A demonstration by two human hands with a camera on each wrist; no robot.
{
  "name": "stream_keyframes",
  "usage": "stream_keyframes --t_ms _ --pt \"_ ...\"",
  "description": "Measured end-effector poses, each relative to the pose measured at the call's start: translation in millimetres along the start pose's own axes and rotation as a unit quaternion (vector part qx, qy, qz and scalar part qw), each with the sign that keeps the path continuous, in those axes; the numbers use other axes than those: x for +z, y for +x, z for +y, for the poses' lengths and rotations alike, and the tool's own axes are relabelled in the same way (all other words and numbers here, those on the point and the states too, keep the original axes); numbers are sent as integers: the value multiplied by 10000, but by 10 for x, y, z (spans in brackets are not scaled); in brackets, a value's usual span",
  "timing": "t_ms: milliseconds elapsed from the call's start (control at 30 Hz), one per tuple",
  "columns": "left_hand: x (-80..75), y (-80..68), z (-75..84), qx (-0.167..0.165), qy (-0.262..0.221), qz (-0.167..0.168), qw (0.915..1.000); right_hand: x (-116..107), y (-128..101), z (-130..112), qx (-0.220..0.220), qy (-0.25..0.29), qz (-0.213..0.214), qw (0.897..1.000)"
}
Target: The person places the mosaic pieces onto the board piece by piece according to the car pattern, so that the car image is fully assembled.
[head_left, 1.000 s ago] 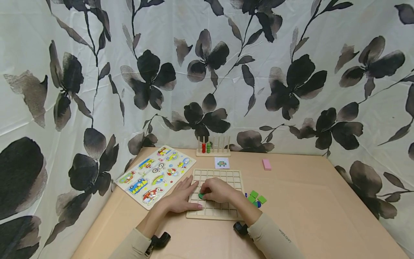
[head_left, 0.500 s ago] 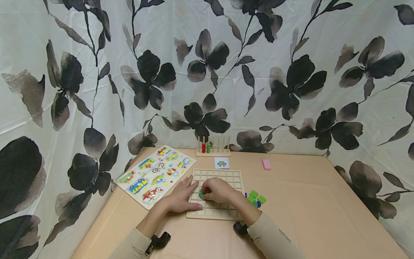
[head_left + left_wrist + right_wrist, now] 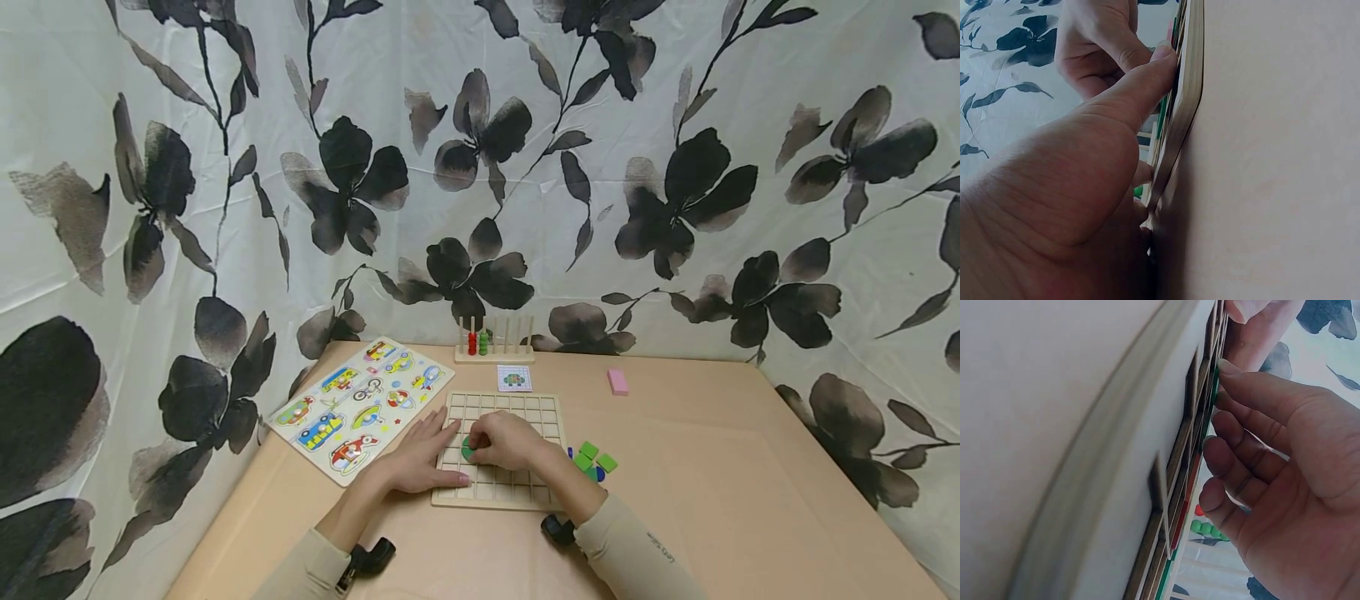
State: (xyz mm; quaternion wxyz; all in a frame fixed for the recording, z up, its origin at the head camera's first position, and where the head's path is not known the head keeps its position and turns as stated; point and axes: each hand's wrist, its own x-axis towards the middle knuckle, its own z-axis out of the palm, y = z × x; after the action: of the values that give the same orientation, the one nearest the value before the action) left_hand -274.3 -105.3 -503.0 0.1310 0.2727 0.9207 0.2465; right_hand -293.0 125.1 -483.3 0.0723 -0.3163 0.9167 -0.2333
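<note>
Nearest, two hands on the square wooden grid board [image 3: 501, 450]: left hand [image 3: 423, 454] flat, fingers straight, steadying its left edge; right hand [image 3: 510, 440] curled, pinching one green rounded piece [image 3: 467, 451] at a left-centre cell. Just right, three loose green square tiles [image 3: 594, 457] on the table [image 3: 712, 500]. Beyond, one picture card [image 3: 514, 377], one pink block [image 3: 618, 381], one vehicle puzzle board [image 3: 362, 406], one peg rack [image 3: 495, 339].

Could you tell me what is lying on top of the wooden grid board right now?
Both hands rest on the grid board: the left hand flat at its left edge, the right hand pressing a green piece into a cell. Cells beneath the hands are hidden.
</note>
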Motion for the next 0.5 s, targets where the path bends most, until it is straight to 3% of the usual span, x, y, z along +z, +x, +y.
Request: stream_keyframes --t_ms 200,500 --pt "14 8 -13 -14 19 -6 10000 -41 -49 48 -122 198 88 9997" --pt "3 5 -4 -29 -25 19 10000 -149 -237 239 -102 527 576 9969"
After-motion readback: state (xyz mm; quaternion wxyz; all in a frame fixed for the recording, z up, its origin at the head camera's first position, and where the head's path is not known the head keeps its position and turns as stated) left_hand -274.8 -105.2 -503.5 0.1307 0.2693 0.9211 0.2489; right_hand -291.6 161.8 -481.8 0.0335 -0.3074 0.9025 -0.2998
